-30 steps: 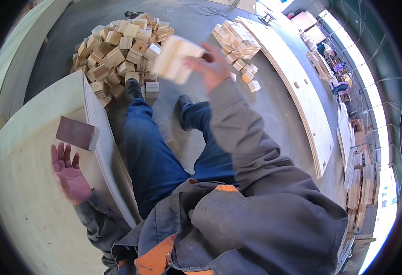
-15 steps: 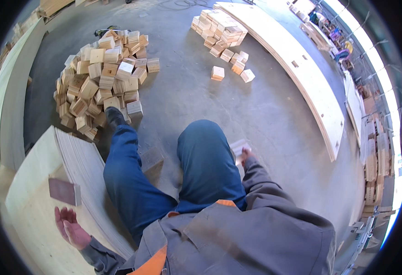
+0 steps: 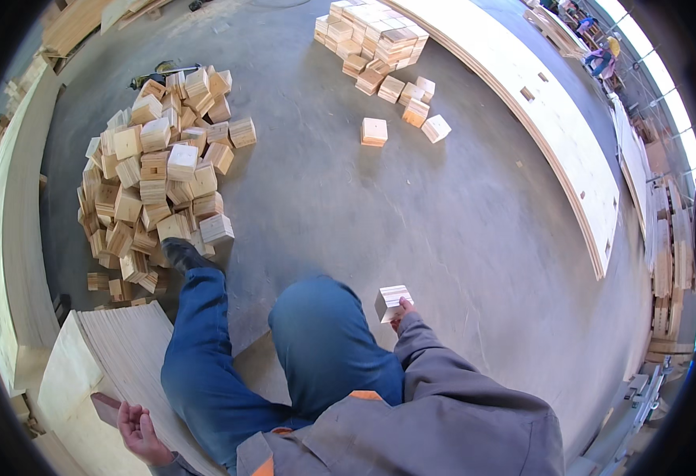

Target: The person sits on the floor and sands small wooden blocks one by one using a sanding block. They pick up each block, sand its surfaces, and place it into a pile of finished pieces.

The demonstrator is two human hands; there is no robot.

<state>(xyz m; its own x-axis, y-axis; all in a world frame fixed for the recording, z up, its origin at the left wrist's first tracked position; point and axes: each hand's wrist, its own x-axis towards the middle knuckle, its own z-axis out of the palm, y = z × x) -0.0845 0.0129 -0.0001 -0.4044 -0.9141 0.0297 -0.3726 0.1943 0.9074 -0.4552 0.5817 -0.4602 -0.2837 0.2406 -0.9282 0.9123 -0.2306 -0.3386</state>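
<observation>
My right hand (image 3: 400, 314) is closed round a pale wooden block (image 3: 394, 302) with layered edges, held out over the floor beside my right knee. At lower left, my left hand (image 3: 143, 435) has its palm turned up and its fingers loosely curled, seemingly empty. Just beside it, partly covered by its fingers, a flat reddish-brown block (image 3: 107, 408) lies on the stack of plywood sheets (image 3: 86, 373). Whether the fingers touch that block I cannot tell.
A heap of wooden blocks (image 3: 153, 170) lies ahead on the left, my left shoe (image 3: 183, 254) against it. Farther off stands a neat block stack (image 3: 379, 36), a few loose blocks (image 3: 374, 132) before it. A long plywood panel (image 3: 538, 119) runs along the right.
My view has shifted, so the surroundings sit lower near me. My left hand has come closer to the reddish-brown block. My right hand has brought its wooden block out from beside my knee.
</observation>
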